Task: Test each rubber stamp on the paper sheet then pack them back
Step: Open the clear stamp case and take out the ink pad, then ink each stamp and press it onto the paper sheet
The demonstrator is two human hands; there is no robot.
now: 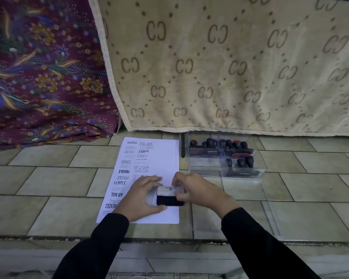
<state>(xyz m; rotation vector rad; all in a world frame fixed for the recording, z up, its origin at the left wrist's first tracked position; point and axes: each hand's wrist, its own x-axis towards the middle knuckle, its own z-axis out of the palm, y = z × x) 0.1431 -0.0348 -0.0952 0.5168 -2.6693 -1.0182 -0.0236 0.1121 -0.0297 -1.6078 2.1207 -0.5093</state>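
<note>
the ink pad [170, 195] sits low in the centre of the frame, over the lower right part of the paper sheet [165, 158]. it is a small white case with "artline" lettering and a dark triangle on its far strip, and a black rectangular face nearer the camera. whether it rests on the sheet or is lifted off it cannot be told.

the left hand [142, 198] wraps the pad's left end, fingers curled over the far side and thumb along the near edge. the right hand [197, 191] grips the right end, fingertips bent down onto the white strip. both arms come up from the bottom of the frame in black sleeves.

the sheet bears printed words down its left side: sample, express, fragile, air mail.

right of the sheet's top, a clear box [244, 177] with compartments holds dark-handled rubber stamps [236, 144], some with orange tops. all lies on a pale tiled floor [48, 178]. a beige blanket [230, 67] fills the upper right, a purple floral cloth [38, 67] the upper left.
</note>
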